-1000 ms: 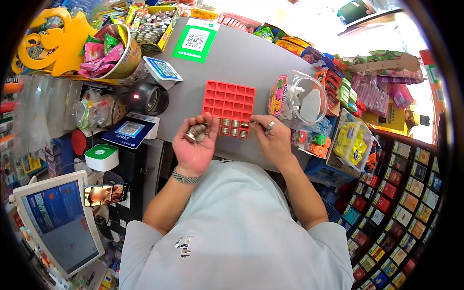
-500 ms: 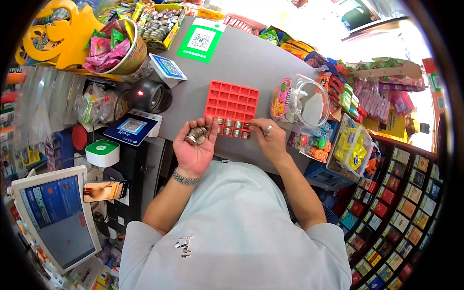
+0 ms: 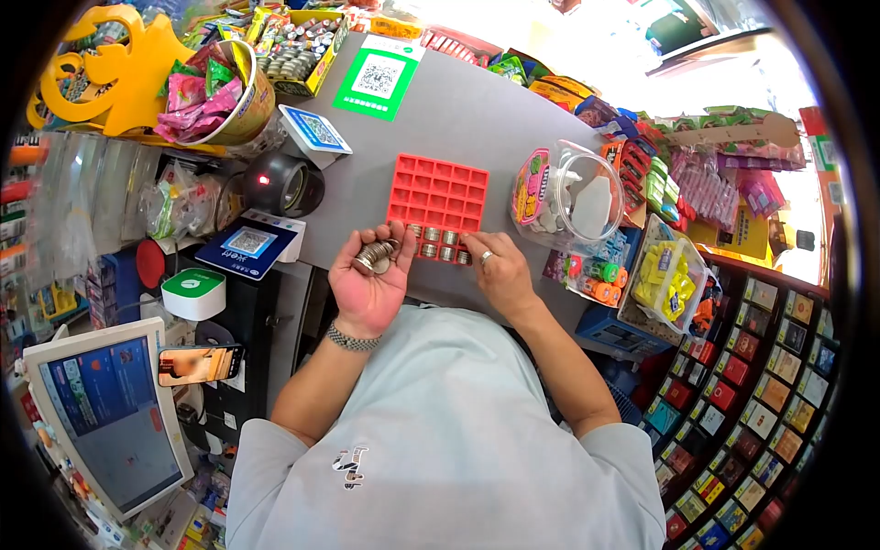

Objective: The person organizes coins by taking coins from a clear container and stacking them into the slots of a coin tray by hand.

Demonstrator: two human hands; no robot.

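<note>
My left hand (image 3: pixel 367 298) is palm up, with its fingers curled round a pile of coins (image 3: pixel 370 258). It sits at the lower left corner of a red coin tray (image 3: pixel 438 190) divided into small square compartments. Stacked coins (image 3: pixel 429 249) fill several compartments in the two rows nearest me, while the farther rows hold none. At the tray's lower right corner is my right hand (image 3: pixel 502 275), a ring on one finger. Its thumb and fingertips are drawn together over the end compartments; whatever lies between them is too small to make out.
A clear plastic jar (image 3: pixel 591 197) lies to the right of the tray. Left of it stand a black scanner (image 3: pixel 284 183) and a blue QR code stand (image 3: pixel 249 241). A green QR card (image 3: pixel 379 77) lies farther back. A monitor (image 3: pixel 105 412) is at lower left.
My right hand has shifted slightly left and down along the tray's lower right corner. The left hand still cradles the coins, almost unmoved.
</note>
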